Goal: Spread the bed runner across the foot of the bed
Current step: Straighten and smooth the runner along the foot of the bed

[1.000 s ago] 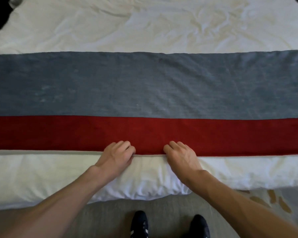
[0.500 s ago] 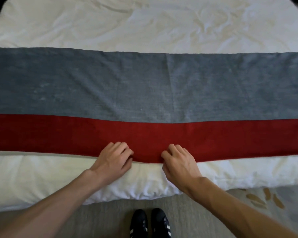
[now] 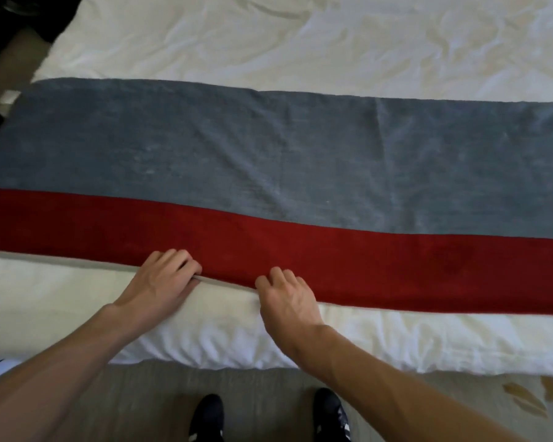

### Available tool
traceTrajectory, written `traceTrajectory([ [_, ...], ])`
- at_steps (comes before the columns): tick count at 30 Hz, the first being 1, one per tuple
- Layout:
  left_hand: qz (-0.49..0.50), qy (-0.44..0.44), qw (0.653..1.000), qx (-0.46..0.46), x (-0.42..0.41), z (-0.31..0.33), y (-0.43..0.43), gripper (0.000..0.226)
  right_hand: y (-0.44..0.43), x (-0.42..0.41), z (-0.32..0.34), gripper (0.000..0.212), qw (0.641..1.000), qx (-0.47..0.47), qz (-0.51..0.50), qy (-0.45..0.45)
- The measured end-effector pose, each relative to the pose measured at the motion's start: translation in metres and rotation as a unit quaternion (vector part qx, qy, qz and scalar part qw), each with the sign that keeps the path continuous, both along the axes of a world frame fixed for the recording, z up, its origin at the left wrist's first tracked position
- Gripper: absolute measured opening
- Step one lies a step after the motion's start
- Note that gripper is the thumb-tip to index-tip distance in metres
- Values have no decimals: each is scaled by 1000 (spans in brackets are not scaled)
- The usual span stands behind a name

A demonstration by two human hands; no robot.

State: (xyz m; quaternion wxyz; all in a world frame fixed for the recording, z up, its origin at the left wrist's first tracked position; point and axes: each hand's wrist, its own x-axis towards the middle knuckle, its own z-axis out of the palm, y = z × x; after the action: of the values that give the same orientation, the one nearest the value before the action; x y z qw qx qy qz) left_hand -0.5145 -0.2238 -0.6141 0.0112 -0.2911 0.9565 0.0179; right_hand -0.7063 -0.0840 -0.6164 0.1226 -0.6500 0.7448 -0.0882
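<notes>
The bed runner point(image 3: 268, 161) lies flat across the white bed point(image 3: 268, 36), a wide grey band at the far side and a red band along its near edge. It runs out of view at the right; its left end drapes over the bed's side. My left hand point(image 3: 163, 279) pinches the runner's near hem with curled fingers. A little to its right, my right hand point(image 3: 284, 298) grips the same hem, fingers curled on the red band. Slight creases fan through the grey band above my hands.
The white duvet point(image 3: 205, 339) bulges over the foot of the bed below the runner. My two black shoes point(image 3: 206, 416) stand on grey carpet at the bed's foot. Dark furniture point(image 3: 0, 33) stands beyond the bed's far-left corner.
The view has swung left, bringing the bed's left edge and the runner's left end into view. Both hands still hold the near hem; my feet have stepped apart.
</notes>
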Motion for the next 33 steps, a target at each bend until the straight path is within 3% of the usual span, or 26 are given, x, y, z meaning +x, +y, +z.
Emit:
traceTrajectory([
  [3, 9, 3, 1000, -7, 34, 2, -21, 24, -26, 29, -1, 35, 1000, -18, -14, 13],
  [6, 0, 4, 1000, -8, 60, 3, -42, 23, -48, 54, -4, 11, 997, -66, -12, 33],
  [12, -39, 49, 998, 13, 76, 1, -52, 6, -77, 96, -2, 35, 998, -31, -19, 47],
  [15, -39, 57, 997, 24, 78, -2, -54, 23, -80, 103, 0, 38, 997, -24, -27, 66],
  [22, -45, 101, 994, 22, 88, -12, -43, 24, -67, 110, -4, 39, 996, -64, -51, 44],
  [26, -62, 103, 992, 44, 100, -19, -29, 24, -43, 119, -12, 22, 995, -82, -5, 55],
  [30, -79, 112, 988, 66, 105, -15, -27, 4, -43, 129, -12, 29, 997, -35, -21, 67],
  [33, -97, 95, 989, 57, 121, -5, -36, 17, -51, 140, -9, 26, 998, -34, -13, 60],
])
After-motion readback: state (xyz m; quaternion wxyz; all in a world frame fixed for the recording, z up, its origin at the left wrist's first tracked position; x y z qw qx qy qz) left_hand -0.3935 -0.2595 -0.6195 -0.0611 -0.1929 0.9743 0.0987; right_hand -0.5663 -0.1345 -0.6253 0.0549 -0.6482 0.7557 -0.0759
